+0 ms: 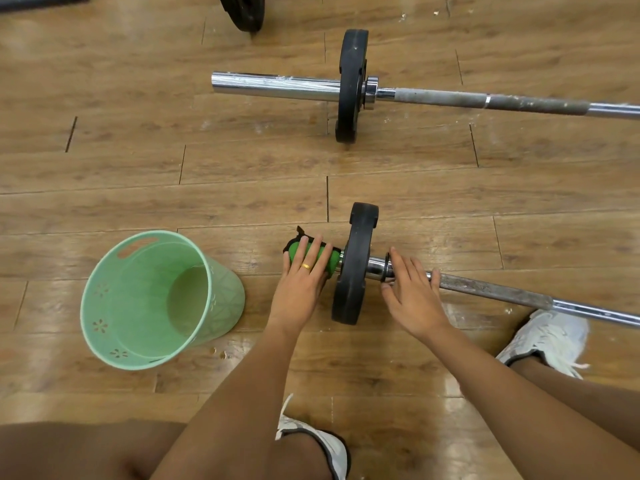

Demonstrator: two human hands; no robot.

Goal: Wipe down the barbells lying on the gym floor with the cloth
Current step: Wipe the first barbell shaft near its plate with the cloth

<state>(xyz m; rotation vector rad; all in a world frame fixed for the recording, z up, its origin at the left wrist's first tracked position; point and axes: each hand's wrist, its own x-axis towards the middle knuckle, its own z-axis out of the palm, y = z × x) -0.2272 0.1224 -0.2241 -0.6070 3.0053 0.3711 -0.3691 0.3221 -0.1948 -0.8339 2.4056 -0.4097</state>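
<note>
Two barbells lie on the wooden floor. The near barbell [491,289] has a black plate [353,268] on its left sleeve. A green cloth [313,256] is wrapped over the sleeve's left end, and my left hand [303,278] grips the cloth around it. My right hand [412,294] rests on the bar just right of the plate, fingers laid over the chrome collar. The far barbell [284,85] lies beyond, with its own black plate [351,86] and a dull, chalky shaft running right.
A mint-green plastic basket [114,303] stands tilted to the left of my left hand. Another black plate [244,10] stands at the top edge. My white shoes [550,336] and knees are close to the near barbell.
</note>
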